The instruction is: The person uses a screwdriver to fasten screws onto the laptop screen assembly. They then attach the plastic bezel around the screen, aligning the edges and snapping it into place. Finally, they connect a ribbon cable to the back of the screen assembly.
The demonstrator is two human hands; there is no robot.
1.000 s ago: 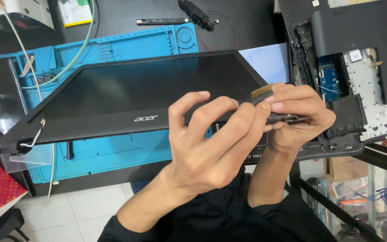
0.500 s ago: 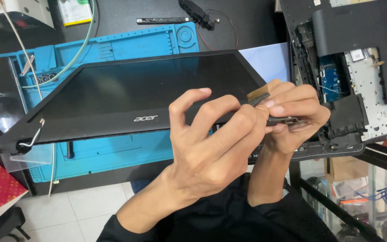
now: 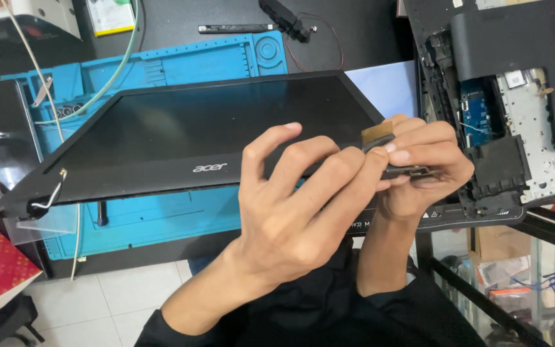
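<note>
Both hands, left hand [image 3: 297, 212] and right hand [image 3: 419, 167], pinch closed on the lower right corner of the black rectangular laptop screen panel [image 3: 213, 128] lying tilted over the blue silicone repair mat [image 3: 181, 64]; judged bezel separation, requiring steady, gentle prying.

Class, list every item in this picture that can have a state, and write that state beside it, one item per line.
Laptop screen panel: detached, dark, tilted, held up at its right corner.
Left hand: fingers pinched on the panel's lower right corner.
Right hand: gripping the same corner.
Laptop base: opened, circuit board exposed.
Blue work mat: lying flat under the panel.
White cable: hanging loose at the panel's left corner.
</note>
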